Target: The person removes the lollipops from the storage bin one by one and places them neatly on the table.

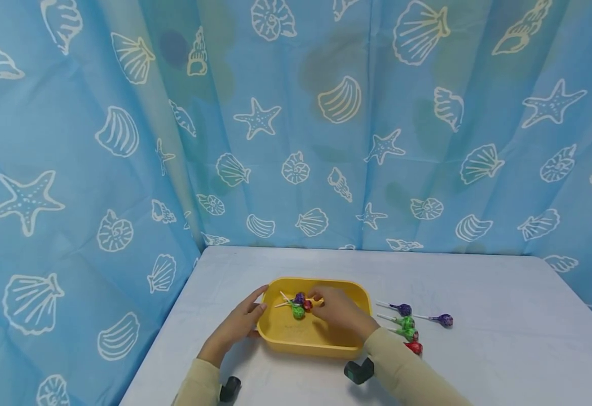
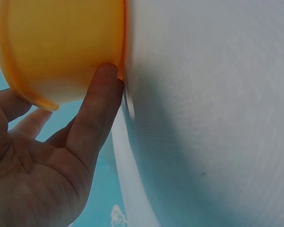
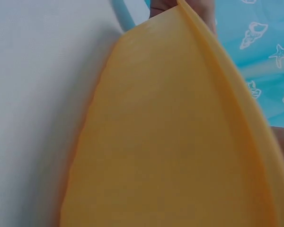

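A yellow plastic tray [image 1: 311, 351] stands on the table. My left hand [image 1: 237, 327] holds its left end; in the left wrist view the thumb is at the rim and fingers touch the outer wall. Inside the tray, my right hand [image 1: 340, 307] reaches down with curled fingers and appears to pinch a red lollipop [image 1: 308, 305] by its stick; the fingers partly hide it. Beside it lie a green lollipop [image 1: 298, 312] and a purple lollipop [image 1: 299, 298], sticks pointing left. The right wrist view shows mostly the tray's outer wall [image 3: 170, 123], with the right hand largely hidden.
Right of the tray lie several more lollipops: two purple, including one purple lollipop [image 1: 445, 320] farthest right, green ones [image 1: 406, 322], and a red one [image 1: 414, 347] partly behind the right sleeve. A blue shell-patterned curtain [image 1: 296, 141] hangs behind the white-covered table [image 1: 504, 316].
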`<state>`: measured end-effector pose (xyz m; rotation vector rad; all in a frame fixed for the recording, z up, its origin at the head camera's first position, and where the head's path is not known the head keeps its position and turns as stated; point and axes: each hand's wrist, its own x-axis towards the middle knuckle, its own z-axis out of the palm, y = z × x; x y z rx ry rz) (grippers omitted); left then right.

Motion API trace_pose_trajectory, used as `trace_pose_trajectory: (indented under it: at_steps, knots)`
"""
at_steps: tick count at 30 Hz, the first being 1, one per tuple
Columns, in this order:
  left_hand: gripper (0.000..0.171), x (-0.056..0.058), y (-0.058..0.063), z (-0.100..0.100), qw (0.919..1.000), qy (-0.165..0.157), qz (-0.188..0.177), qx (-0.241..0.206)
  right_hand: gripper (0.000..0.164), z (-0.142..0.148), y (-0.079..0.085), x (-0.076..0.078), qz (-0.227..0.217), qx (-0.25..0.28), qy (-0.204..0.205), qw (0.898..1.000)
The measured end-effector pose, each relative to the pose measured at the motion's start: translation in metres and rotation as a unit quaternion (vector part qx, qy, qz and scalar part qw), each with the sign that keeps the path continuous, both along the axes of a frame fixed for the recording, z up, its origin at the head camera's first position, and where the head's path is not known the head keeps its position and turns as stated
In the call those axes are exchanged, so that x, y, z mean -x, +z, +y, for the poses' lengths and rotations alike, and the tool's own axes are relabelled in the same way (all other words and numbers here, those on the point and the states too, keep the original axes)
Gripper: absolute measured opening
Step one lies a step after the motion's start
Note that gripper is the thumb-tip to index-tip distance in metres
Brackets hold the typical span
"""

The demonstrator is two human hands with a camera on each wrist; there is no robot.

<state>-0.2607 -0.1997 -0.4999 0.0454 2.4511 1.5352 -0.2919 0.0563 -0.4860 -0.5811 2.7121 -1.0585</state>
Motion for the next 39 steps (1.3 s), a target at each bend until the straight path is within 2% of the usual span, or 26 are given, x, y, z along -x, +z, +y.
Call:
trace_pose_trajectory:
  at_steps: [15, 25, 39]
  knots:
    - [0.056, 0.0, -0.003, -0.004, 0.9998, -0.015, 0.009, -0.003, 0.019, -0.014, -0.007, 0.003, -0.026, 0.001, -0.021, 0.999]
    - [0.056, 0.0, -0.001, -0.002, 1.0, -0.005, 0.004, 0.005, 0.008, -0.017, -0.012, 0.009, 0.036, -0.045, -0.011, 0.998]
    - [0.055, -0.001, -0.001, 0.001, 0.9998, 0.005, 0.002, 0.018, 0.007, -0.013, -0.012, 0.006, 0.045, -0.047, -0.042, 0.997]
